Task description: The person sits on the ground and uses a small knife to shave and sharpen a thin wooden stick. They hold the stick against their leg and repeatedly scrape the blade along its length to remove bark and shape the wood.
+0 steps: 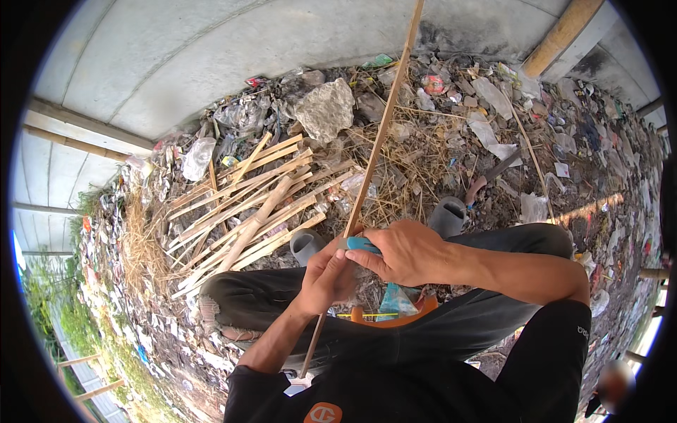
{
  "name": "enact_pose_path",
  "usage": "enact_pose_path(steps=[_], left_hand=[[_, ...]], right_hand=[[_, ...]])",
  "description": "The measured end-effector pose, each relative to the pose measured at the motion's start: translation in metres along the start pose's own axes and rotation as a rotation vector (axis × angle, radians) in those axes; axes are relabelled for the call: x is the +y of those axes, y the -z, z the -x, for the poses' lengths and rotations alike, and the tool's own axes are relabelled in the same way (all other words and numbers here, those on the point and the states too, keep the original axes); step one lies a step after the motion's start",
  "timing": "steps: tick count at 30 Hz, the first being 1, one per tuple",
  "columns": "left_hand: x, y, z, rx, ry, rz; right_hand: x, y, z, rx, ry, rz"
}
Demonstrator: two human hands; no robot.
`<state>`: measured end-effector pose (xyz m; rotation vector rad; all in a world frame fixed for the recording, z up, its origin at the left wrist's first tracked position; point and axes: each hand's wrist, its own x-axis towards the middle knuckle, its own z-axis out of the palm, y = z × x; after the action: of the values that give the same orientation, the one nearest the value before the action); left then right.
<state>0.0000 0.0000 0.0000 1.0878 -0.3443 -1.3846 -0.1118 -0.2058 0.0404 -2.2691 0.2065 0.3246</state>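
Observation:
A long thin bamboo strip [381,134] runs from above the picture's top edge down between my knees. My left hand [326,278] grips it at its lower part. My right hand [403,250] is closed on a blue-handled knife [362,244], pressed against the strip just above my left hand. The blade is hidden by my fingers. I sit with both knees bent, in dark trousers and grey shoes [448,215].
A pile of split bamboo strips [247,204] lies on the ground at left. A large grey rock [324,109] and scattered litter and dry grass cover the ground. A concrete wall [211,56] curves behind. An orange object [398,319] sits under my legs.

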Motion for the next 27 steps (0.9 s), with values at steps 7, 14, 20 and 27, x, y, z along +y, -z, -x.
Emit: enact_pose_path(steps=[7,14,20,27], left_hand=[[-0.015,0.0,0.014,0.01,0.032,-0.086],[-0.004,0.005,0.002,0.016,0.012,-0.064],[-0.006,0.006,0.001,0.052,-0.002,-0.02],[-0.008,0.006,0.001,0.059,-0.033,-0.127]], right_hand=[[0.072,0.038,-0.03,0.356,-0.119,0.032],[0.045,0.034,-0.024,0.226,-0.031,-0.103],[0.019,-0.006,-0.017,0.001,0.006,-0.18],[0.014,-0.017,-0.006,0.027,0.079,-0.158]])
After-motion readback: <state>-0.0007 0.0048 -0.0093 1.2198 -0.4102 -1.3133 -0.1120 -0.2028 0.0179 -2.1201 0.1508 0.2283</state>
